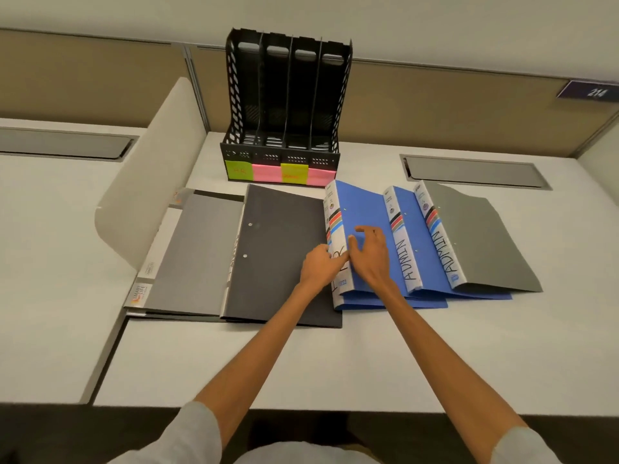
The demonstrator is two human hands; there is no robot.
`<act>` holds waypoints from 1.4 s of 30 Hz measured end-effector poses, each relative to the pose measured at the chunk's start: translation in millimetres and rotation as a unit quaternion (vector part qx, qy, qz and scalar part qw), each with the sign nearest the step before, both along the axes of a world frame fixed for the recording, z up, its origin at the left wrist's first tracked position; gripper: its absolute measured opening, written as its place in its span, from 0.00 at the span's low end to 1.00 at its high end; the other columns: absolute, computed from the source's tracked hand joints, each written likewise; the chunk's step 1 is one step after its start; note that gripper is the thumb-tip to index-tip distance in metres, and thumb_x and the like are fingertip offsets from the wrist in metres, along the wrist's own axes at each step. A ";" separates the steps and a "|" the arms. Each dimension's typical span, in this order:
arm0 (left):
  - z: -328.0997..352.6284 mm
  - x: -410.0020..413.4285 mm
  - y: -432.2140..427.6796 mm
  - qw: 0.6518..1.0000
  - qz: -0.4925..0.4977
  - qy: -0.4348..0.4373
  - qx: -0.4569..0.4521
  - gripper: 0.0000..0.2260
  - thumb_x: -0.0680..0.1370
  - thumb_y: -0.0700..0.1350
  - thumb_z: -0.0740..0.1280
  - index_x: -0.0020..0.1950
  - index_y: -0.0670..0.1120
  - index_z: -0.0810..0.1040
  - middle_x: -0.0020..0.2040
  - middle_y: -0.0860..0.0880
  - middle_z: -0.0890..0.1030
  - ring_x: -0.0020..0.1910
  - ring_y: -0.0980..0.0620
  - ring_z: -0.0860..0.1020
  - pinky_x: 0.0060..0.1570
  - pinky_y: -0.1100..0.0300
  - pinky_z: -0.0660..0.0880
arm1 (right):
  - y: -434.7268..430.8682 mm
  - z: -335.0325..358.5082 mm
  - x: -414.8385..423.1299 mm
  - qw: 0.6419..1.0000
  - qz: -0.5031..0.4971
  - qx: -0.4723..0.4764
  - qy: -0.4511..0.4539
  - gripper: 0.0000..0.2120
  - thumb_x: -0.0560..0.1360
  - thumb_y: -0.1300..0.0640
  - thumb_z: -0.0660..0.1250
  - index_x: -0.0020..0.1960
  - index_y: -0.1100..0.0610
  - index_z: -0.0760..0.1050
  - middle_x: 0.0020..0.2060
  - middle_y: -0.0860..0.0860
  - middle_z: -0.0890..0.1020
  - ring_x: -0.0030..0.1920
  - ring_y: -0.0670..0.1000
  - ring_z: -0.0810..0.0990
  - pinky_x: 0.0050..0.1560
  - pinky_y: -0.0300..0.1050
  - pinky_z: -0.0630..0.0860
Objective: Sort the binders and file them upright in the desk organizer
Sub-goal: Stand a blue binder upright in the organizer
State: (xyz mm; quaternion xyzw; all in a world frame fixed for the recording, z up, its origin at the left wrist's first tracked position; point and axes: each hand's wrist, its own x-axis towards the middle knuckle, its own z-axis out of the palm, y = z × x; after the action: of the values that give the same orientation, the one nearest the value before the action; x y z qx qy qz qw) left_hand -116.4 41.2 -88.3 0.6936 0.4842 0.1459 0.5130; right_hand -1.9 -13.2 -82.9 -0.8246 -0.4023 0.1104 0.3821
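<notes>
Several binders lie flat in an overlapping row across the desk. From left: a light grey binder (191,252), a dark grey binder (281,249), a blue binder (365,209) with a white spine, a second blue binder (410,226) marked ADMIN, and a grey binder (485,236) marked ADMIN. My left hand (318,266) pinches the white spine of the first blue binder near its lower half. My right hand (370,252) rests on that binder's blue cover, thumb at the spine. Behind them stands the black desk organizer (234,95), its slots empty, with green and pink sticky labels on its front.
A curved white divider panel (147,182) rises at the left of the binders. Two grey cable trays (475,172) are set into the desks at right and far left. Tan partition walls run along the back, with a sign reading 214 (594,92).
</notes>
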 end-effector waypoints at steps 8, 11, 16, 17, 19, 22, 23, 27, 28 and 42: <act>-12.0 19.4 3.4 0.997 0.054 -0.038 -0.040 0.23 0.64 0.50 0.81 0.52 0.41 0.79 0.49 0.47 0.85 0.43 0.52 0.84 0.42 0.55 0.83 | 14.9 -7.0 40.7 0.997 0.055 -0.046 0.040 0.16 0.79 0.52 0.65 0.63 0.58 0.73 0.62 0.55 0.76 0.63 0.53 0.74 0.63 0.50 0.74; -4.1 17.7 -2.3 0.987 0.122 -0.098 -0.037 0.24 0.62 0.48 0.83 0.53 0.44 0.79 0.49 0.49 0.85 0.41 0.55 0.84 0.37 0.64 0.80 | 25.6 -1.2 49.4 0.995 0.068 -0.045 0.049 0.18 0.78 0.50 0.67 0.63 0.58 0.73 0.61 0.55 0.76 0.62 0.52 0.74 0.62 0.50 0.75; 26.3 15.8 0.2 0.973 0.167 -0.158 0.003 0.23 0.62 0.45 0.82 0.55 0.45 0.82 0.47 0.50 0.85 0.41 0.56 0.84 0.36 0.65 0.80 | 47.4 28.2 59.6 0.992 0.080 -0.006 0.093 0.21 0.75 0.46 0.70 0.62 0.56 0.73 0.60 0.53 0.76 0.61 0.53 0.74 0.62 0.52 0.75; 33.5 15.4 1.2 0.971 0.171 -0.167 0.009 0.24 0.62 0.45 0.82 0.56 0.45 0.82 0.48 0.50 0.84 0.43 0.54 0.84 0.38 0.63 0.81 | 52.4 37.1 61.7 0.992 0.082 0.003 0.099 0.22 0.75 0.45 0.70 0.63 0.56 0.73 0.60 0.53 0.76 0.61 0.53 0.75 0.62 0.53 0.75; 47.3 13.8 2.8 0.967 0.176 -0.180 0.024 0.25 0.62 0.43 0.81 0.58 0.45 0.82 0.48 0.51 0.84 0.45 0.53 0.84 0.41 0.60 0.82 | 63.6 56.8 66.5 0.990 0.091 0.013 0.106 0.25 0.74 0.44 0.71 0.64 0.56 0.72 0.61 0.54 0.75 0.62 0.54 0.75 0.63 0.53 0.74; 65.3 10.3 2.1 0.962 0.178 -0.203 0.044 0.27 0.62 0.42 0.81 0.60 0.46 0.81 0.49 0.52 0.84 0.45 0.54 0.84 0.40 0.62 0.81 | 80.7 89.9 72.4 0.988 0.109 0.004 0.105 0.32 0.72 0.41 0.72 0.68 0.56 0.68 0.66 0.55 0.73 0.63 0.55 0.74 0.61 0.52 0.74; 70.9 8.2 1.3 0.960 0.176 -0.209 0.054 0.27 0.62 0.42 0.81 0.61 0.46 0.81 0.50 0.52 0.83 0.46 0.55 0.83 0.39 0.64 0.81 | 86.0 101.6 73.1 0.988 0.112 -0.003 0.102 0.35 0.71 0.40 0.72 0.70 0.55 0.65 0.68 0.55 0.71 0.64 0.56 0.74 0.60 0.52 0.75; 95.1 -7.1 2.4 0.953 0.173 -0.228 0.101 0.28 0.64 0.42 0.81 0.63 0.47 0.79 0.51 0.57 0.81 0.48 0.55 0.83 0.39 0.65 0.80 | 102.1 150.5 74.6 0.990 0.128 -0.004 0.061 0.41 0.70 0.39 0.72 0.76 0.51 0.57 0.70 0.56 0.67 0.67 0.57 0.71 0.59 0.60 0.76; 102.4 -13.0 5.0 0.950 0.175 -0.230 0.114 0.28 0.64 0.43 0.81 0.63 0.48 0.79 0.51 0.58 0.81 0.49 0.54 0.83 0.39 0.65 0.80 | 104.6 162.2 74.8 0.988 0.143 0.011 0.058 0.41 0.71 0.40 0.72 0.76 0.50 0.57 0.70 0.56 0.67 0.67 0.57 0.70 0.58 0.62 0.76; 173.3 -83.7 68.3 0.903 0.158 -0.236 0.322 0.31 0.62 0.33 0.80 0.65 0.42 0.79 0.49 0.51 0.80 0.46 0.63 0.81 0.40 0.69 0.79 | 134.7 278.9 28.7 0.930 0.319 0.166 -0.082 0.38 0.70 0.67 0.63 0.75 0.44 0.60 0.70 0.53 0.61 0.66 0.49 0.64 0.65 0.53 0.74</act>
State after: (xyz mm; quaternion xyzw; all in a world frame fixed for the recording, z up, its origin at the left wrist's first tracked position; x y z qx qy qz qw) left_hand -200.1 109.5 85.0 0.6811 0.3785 0.5324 0.3308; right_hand 26.8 121.6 196.1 -0.5842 -0.6864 0.0899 0.4236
